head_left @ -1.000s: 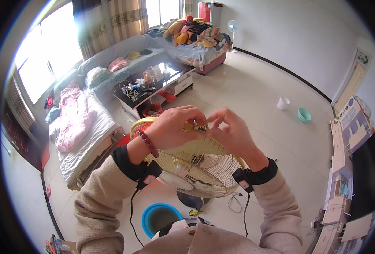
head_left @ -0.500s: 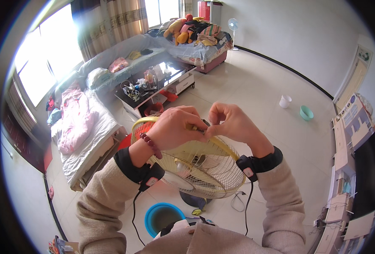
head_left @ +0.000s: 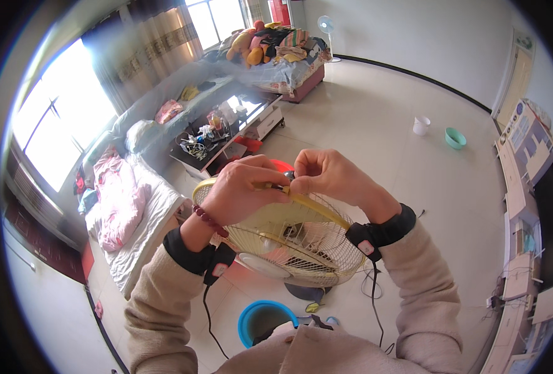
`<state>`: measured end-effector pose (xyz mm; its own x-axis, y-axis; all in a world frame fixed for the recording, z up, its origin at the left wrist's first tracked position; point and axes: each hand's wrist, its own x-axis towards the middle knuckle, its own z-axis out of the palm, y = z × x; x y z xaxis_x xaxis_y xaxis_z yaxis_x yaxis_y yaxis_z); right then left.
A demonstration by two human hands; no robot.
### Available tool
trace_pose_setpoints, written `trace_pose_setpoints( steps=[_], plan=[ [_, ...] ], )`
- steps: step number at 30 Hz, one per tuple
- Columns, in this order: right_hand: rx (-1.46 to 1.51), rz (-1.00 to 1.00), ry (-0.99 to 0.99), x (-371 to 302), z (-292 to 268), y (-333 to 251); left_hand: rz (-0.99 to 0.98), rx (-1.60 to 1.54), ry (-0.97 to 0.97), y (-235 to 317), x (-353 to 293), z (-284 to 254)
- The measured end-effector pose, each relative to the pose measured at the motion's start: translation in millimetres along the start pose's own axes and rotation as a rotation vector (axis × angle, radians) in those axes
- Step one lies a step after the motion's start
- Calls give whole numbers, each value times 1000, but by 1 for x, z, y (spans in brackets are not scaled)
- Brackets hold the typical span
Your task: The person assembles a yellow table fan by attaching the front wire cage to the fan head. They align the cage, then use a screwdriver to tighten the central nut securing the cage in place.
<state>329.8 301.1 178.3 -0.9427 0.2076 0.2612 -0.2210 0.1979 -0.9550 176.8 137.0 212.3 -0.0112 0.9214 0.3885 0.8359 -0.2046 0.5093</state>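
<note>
A yellowish electric fan with a round wire guard (head_left: pixel 317 249) tilts in front of me, its blades and hub showing through the wires. My left hand (head_left: pixel 242 190), with a dark red bead bracelet at the wrist, is closed around the yellow rim (head_left: pixel 317 207) at the guard's top. Right beside it, my right hand (head_left: pixel 332 177) pinches at the same rim with thumb and bent forefinger. A small dark, shiny piece (head_left: pixel 289 176) shows between the two hands; the fingers hide most of it. The fan's dark base (head_left: pixel 307 292) rests on the floor.
A blue tub (head_left: pixel 246 324) stands near my body. Beyond the fan is a low table (head_left: pixel 189 161) with clutter, and a cloth-covered sofa (head_left: pixel 155 215) on the left. A white bucket (head_left: pixel 421 126) and a green basin (head_left: pixel 455 138) sit at right. Cables lie near the fan.
My view has shifted slightly, so the room sits differently in the picture. Both hands stay together at the fan guard's rim, with the dark piece now showing a little more between them.
</note>
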Motion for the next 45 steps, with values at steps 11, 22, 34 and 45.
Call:
trace_pose_setpoints(
  steps=[11,22,34,45],
  plan=[
    [1440,-308,817,-130,-91,167,-157,-22,-5,8,-4,-2],
    [1508,343,1452,-306,21,402,-265,184,12,17,-1,3],
    [1268,560,1390,-356,36,431,-292,196,46,15,1,10],
    [1255,527,1212,-385,23,405,-263,426,10,8,-8,10]
  ],
)
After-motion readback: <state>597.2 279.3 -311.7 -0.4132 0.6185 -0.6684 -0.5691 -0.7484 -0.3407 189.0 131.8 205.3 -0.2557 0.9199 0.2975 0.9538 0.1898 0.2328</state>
